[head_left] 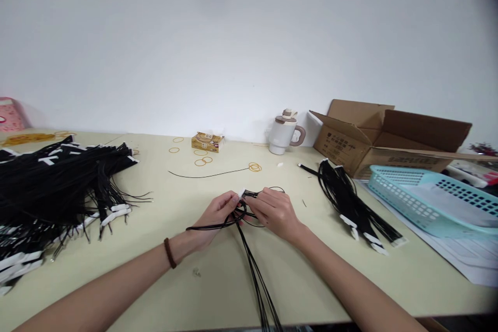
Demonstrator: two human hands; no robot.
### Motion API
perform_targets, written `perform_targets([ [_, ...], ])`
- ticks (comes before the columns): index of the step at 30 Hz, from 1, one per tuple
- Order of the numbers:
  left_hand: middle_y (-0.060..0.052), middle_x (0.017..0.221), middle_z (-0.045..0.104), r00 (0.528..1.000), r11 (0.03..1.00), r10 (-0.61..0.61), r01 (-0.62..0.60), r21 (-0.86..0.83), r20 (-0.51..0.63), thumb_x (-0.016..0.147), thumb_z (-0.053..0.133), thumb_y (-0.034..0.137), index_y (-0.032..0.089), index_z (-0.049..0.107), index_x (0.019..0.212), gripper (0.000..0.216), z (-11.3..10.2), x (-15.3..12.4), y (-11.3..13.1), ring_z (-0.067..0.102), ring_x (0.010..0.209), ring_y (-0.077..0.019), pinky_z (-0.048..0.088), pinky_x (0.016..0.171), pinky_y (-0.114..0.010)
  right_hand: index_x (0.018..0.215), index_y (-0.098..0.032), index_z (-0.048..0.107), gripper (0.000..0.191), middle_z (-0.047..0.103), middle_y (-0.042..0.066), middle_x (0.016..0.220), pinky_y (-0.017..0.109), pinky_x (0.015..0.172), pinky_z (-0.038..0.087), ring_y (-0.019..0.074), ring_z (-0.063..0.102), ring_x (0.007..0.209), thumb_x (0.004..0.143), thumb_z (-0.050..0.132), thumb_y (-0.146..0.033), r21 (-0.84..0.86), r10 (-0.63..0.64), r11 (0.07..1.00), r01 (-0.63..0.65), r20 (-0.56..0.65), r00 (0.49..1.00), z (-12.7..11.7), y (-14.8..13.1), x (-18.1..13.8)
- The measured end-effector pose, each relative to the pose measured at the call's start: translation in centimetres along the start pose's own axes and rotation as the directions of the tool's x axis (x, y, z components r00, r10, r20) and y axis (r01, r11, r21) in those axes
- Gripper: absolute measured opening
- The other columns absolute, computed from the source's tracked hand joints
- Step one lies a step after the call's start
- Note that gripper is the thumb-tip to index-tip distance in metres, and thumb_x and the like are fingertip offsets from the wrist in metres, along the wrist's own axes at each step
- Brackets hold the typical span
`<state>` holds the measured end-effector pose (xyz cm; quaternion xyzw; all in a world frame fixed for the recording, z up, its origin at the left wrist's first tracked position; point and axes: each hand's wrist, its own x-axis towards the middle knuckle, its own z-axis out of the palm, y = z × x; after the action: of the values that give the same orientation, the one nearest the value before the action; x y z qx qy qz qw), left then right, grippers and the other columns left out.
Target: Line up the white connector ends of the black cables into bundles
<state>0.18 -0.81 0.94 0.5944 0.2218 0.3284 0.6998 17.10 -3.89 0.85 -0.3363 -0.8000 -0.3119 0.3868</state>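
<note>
Both my hands meet over the middle of the table around one black wire harness (252,262). My left hand (220,212) pinches it close to its white connector (241,193), thumb against the connector's side. My right hand (278,212) has its fingers closed on the black wires just right of that connector. Some wires loop out under both hands, and a bundle hangs down over the table's front edge. The fingertips partly hide where the wires enter the connector.
A big pile of black harnesses (50,181) lies left, a smaller bundle (350,202) right. Rubber bands (254,167), a small yellow box (207,141) and a white tumbler (282,135) stand or lie behind. An open cardboard box (350,148) and a turquoise basket (404,212) are at right.
</note>
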Motion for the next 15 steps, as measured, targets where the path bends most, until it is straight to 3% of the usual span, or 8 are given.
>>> perform_targets([
  [15, 0.0, 0.074, 0.054, 1.0, 1.0, 0.001, -0.001, -0.012, 0.011, 0.079, 0.049, 0.045, 0.016, 0.05, 0.077, 0.029, -0.13, 0.08, -0.18, 0.057, 0.068, -0.0152, 0.042, 0.063, -0.029, 0.082, -0.016, 0.06, 0.01, 0.049, -0.003, 0.055, 0.024, 0.05, 0.026, 0.0095, 0.035, 0.054, 0.082, 0.051, -0.011, 0.009, 0.003, 1.0, -0.004, 0.03, 1.0, -0.04, 0.05, -0.08],
])
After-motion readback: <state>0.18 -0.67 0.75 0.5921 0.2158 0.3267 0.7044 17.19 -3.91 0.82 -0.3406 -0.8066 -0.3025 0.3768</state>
